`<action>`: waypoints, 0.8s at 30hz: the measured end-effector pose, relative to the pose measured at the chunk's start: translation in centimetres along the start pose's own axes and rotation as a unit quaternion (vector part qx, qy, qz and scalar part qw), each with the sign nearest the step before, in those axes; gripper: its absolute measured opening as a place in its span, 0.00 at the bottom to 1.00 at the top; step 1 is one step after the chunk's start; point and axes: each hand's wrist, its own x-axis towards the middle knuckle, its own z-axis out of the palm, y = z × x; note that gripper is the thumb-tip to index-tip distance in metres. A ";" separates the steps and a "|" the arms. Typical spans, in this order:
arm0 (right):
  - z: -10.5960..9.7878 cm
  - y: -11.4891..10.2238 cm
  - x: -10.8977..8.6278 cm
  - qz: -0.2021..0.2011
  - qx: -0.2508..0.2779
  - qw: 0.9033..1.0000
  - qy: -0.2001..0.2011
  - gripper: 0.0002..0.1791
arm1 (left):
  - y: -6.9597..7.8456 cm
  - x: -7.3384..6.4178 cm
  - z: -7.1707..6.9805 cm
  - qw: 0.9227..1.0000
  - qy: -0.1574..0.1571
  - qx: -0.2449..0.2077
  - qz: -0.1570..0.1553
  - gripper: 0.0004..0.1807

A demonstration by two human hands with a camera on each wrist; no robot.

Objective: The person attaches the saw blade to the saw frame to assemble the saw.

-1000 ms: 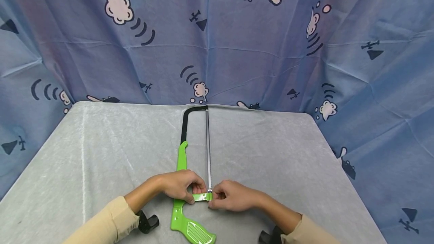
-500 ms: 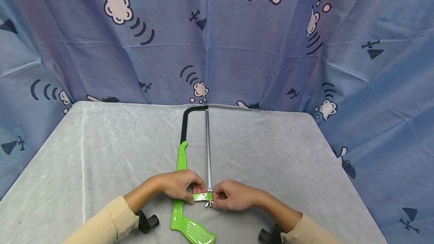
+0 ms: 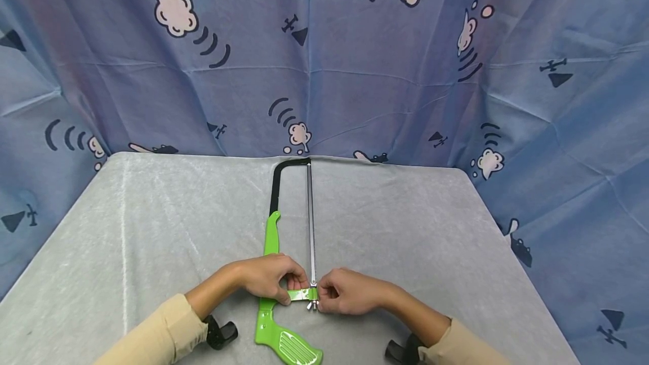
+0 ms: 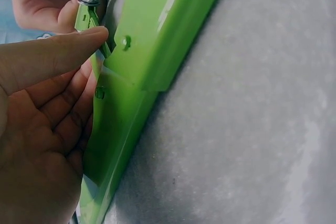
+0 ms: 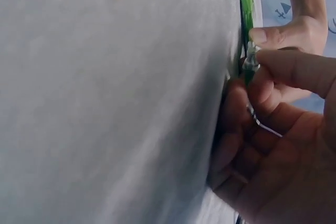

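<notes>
A hacksaw with a green handle [image 3: 294, 345] and black front frame [image 3: 276, 185] lies on the grey cloth, its blade [image 3: 311, 224] running along the right side. My left hand [image 3: 269, 276] pinches the saw's short green crosspiece [image 3: 299, 295] between thumb and fingers. At the blade's near end sticks out a silver wing nut [image 3: 312, 305] on a threaded screw. My right hand [image 3: 352, 292] has its thumb and curled fingers on this wing nut from the right. In the right wrist view, the thumb tip lies against the metal fitting [image 5: 251, 62].
A grey cloth [image 3: 405, 218] covers the table under the saw. Behind it hangs a blue curtain [image 3: 355, 100] printed with planes and clouds. Black wrist devices [image 3: 221, 334] sit near both beige cuffs.
My right thumb has shifted slightly right, so the wing nut, hidden a second ago, now shows below the crosspiece. The left hand and saw have stayed in place.
</notes>
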 end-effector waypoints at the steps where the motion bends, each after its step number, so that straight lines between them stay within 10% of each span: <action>1: 0.1 -0.2 0.1 0.006 -0.006 1.000 0.005 0.15 | 0.0 0.0 0.0 1.000 0.000 -0.001 0.001 0.17; 13: 2.6 -1.9 1.2 0.077 -0.126 0.978 0.149 0.25 | -0.1 -0.1 0.0 1.000 -0.001 0.003 0.013 0.16; 24: 3.4 -2.5 1.8 0.127 -0.221 0.949 0.186 0.28 | 0.0 -0.1 0.0 1.000 0.001 0.005 0.014 0.16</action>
